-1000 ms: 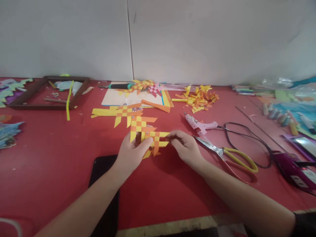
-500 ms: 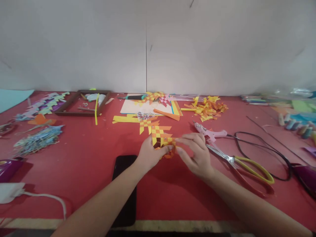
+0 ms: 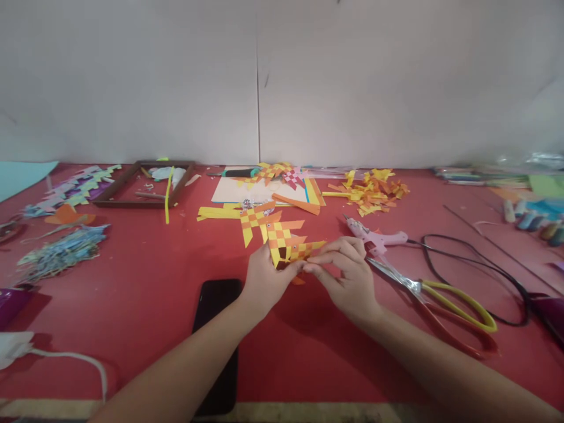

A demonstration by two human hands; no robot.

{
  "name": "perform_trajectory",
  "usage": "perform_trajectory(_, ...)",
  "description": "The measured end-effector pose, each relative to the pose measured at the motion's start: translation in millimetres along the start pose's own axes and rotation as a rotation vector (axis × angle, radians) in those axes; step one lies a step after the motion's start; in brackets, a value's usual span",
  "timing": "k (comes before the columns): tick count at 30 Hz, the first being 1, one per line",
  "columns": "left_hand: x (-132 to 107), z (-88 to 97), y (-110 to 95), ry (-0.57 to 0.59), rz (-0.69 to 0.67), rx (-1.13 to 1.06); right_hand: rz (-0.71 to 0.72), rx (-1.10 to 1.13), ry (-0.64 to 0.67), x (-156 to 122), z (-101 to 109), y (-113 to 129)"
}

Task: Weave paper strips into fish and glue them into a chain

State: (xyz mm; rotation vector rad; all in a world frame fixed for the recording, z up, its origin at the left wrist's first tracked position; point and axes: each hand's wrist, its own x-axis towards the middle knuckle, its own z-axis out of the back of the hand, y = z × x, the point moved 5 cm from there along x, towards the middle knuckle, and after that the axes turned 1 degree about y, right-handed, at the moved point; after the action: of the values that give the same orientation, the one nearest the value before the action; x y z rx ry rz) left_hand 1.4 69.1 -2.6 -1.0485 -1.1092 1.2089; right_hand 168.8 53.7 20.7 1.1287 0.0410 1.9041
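Observation:
Woven orange-and-yellow paper fish [image 3: 278,235], with small eyes stuck on, are bunched in my left hand [image 3: 267,282]. Its thumb presses along their lower edge, and its fingers are mostly hidden behind the paper. My right hand [image 3: 348,276] meets the left thumb at the right side of the bunch, thumb and fingertips pinched at the paper's edge. How much paper lies in that pinch is covered by the fingertips. Another checkered fish [image 3: 253,220] sticks out at the upper left of the bunch. Under my left forearm lies a black phone [image 3: 218,329].
Scissors [image 3: 418,288] and a pink glue gun [image 3: 379,238] with a black cord lie to the right. Orange and yellow paper scraps [image 3: 374,191] are heaped behind. A brown frame [image 3: 127,202] stands back left, near blue paper strips [image 3: 66,252]. A white charger [image 3: 15,349] sits front left.
My right hand's fingertips have come in to the left and closed beside the left thumb. The paper fish in the left hand have tilted and spread slightly. The view has shifted a little.

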Motion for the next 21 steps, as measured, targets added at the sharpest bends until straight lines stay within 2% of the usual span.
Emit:
perform_trajectory(5, 0.2, 4.3, -6.8, -0.044, -0.071, 0.159, 0.008, -0.059, 0.049, 0.4, -2.4, 2.6)
perform_trajectory(8, 1.1, 7.9, -9.3, -0.065, -0.066, 0.145, 0.087, -0.126, 0.103, 0.8, -4.8, 6.9)
perform_trajectory(14, 1.0, 4.3, -12.3, -0.007, -0.015, 0.113, 0.164, -0.12, 0.147, 1.2, -4.7, 10.7)
perform_trajectory(17, 0.9, 3.0, -13.6, 0.032, 0.014, 0.045, 0.12, -0.077, 0.07, 6.6, 5.7, 5.0)
perform_trajectory(21, 1.3, 12.1, -7.5, -0.02, 0.118, -0.087, -0.078, -0.051, -0.069, 15.3, 25.3, -24.5)
